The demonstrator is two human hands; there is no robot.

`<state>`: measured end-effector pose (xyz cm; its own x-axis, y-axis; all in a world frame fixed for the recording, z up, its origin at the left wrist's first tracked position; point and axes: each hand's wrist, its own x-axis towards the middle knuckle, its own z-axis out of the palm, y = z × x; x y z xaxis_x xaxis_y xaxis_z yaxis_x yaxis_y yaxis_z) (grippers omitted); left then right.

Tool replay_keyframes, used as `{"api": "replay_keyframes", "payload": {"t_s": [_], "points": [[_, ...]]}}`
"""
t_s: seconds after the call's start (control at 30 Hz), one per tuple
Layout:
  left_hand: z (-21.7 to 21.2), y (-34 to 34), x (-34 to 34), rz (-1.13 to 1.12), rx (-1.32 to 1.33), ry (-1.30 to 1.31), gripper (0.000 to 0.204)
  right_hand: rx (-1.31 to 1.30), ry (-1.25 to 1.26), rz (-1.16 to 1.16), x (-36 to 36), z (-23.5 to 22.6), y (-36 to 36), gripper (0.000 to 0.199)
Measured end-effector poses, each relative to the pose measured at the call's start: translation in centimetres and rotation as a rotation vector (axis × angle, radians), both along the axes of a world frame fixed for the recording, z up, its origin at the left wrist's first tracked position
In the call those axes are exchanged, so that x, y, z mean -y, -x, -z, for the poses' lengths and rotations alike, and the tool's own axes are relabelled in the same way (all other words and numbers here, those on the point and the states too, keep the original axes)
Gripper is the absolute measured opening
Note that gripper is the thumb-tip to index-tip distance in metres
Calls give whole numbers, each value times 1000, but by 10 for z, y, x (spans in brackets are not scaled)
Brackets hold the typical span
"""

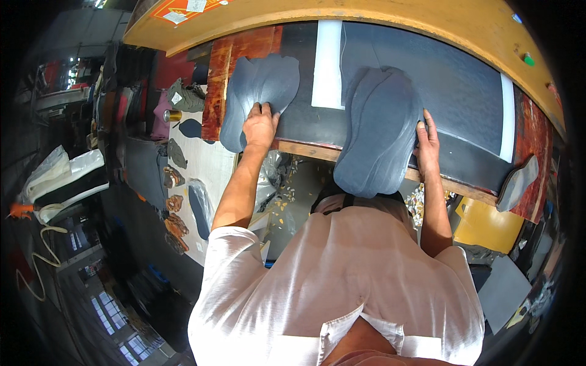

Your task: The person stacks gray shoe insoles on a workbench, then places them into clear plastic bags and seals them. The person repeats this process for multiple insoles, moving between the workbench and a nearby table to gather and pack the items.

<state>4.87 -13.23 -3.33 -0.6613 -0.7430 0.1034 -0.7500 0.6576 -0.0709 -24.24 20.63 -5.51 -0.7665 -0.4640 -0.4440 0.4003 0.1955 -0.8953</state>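
Observation:
Two groups of dark grey, sole-shaped sheets lie on the work surface in front of me. My left hand rests on the left group of grey sole-shaped sheets, its fingers apart and bent a little. The right pile of grey sole-shaped sheets is layered and sticks out past the front edge of the bench. Against its right side lies my right hand, index finger stretched out and thumb apart. The other fingers of that hand are mostly hidden.
A yellow beam spans the far side. White strips cross the black bench top. A grey sole piece lies at the right edge. On the left, a pale board carries a can and several sole pieces. Scraps litter the floor.

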Motion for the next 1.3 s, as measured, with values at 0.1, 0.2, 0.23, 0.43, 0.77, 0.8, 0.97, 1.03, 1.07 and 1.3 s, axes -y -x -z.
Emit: {"api": "replay_keyframes", "payload": {"t_s": [0.1, 0.2, 0.23, 0.43, 0.77, 0.8, 0.97, 1.03, 1.07, 1.3], "points": [[8, -4, -2, 50, 44, 43, 56, 15, -2, 28, 2, -3, -2, 50], [10, -8, 7, 52, 67, -29, 59, 20, 17, 38, 3, -4, -2, 50], [9, -8, 10, 66, 60, -36, 59, -10, 14, 32, 3, -4, -2, 51], [0, -8, 17, 95, 114, -127, 54, -8, 18, -3, -1, -2, 0, 51], [-5, -6, 16, 45, 220, -209, 64, 14, 41, 3, -1, -4, 1, 51], [-5, -6, 18, 47, 219, -214, 64, 15, 48, 15, -2, -5, 1, 51], [-17, -10, 30, 101, 191, -319, 58, 57, 63, -21, -3, -5, 2, 51], [-22, -7, 30, 90, 175, -336, 52, 68, 79, -9, -2, -3, 2, 52], [-23, -4, 27, 71, 169, -329, 50, 78, 85, 5, -2, -2, 2, 52], [-78, 40, -21, 30, 27, -138, 47, 67, 7, -76, -8, 4, 7, 52]]}}
